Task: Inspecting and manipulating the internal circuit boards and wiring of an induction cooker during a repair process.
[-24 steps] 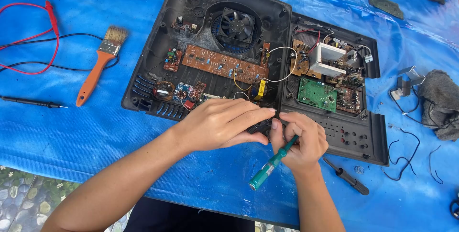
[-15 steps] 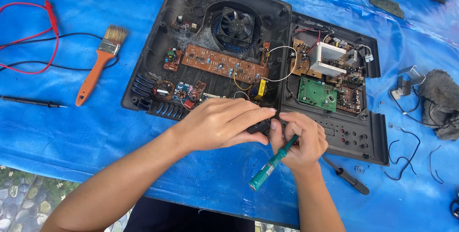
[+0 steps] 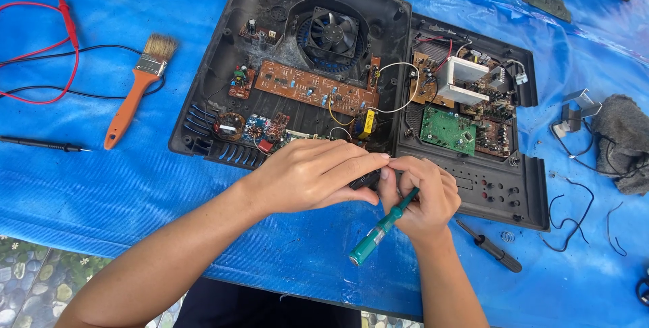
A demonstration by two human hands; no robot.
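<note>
Black plastic, 1 small part sits pinched between both hands at the open casing's front edge. Left hand closed on it; right hand also clasps 1 green screwdriver. 1 orange brush lies well apart on the counter.

A bench covered with blue plastic sheeting carries an opened black plastic appliance casing, an orange-handled paintbrush, a dark-handled screwdriver and a grey rag.
</note>
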